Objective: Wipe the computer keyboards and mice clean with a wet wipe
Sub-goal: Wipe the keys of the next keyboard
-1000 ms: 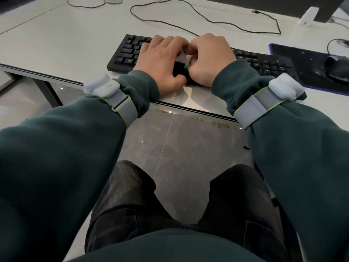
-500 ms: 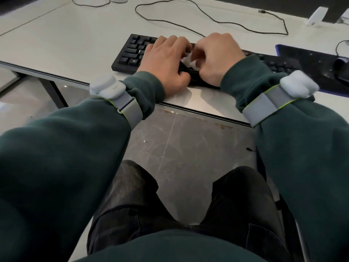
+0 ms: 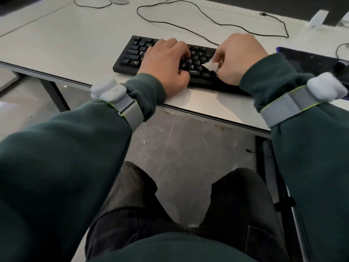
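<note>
The right hand (image 3: 239, 57) pinches a small crumpled wet wipe (image 3: 210, 65) between thumb and fingers, its tip on the lower key rows of the black keyboard (image 3: 132, 56), whose long axis runs left to right across the bench (image 3: 75, 44) under both hands. The left hand (image 3: 166, 67) lies palm down just left of the wipe, fingers loosely bent on the keys, gripping nothing, probably steadying the board. The mouse pad (image 3: 306, 59) lies further right of the right hand; no container shows.
</note>
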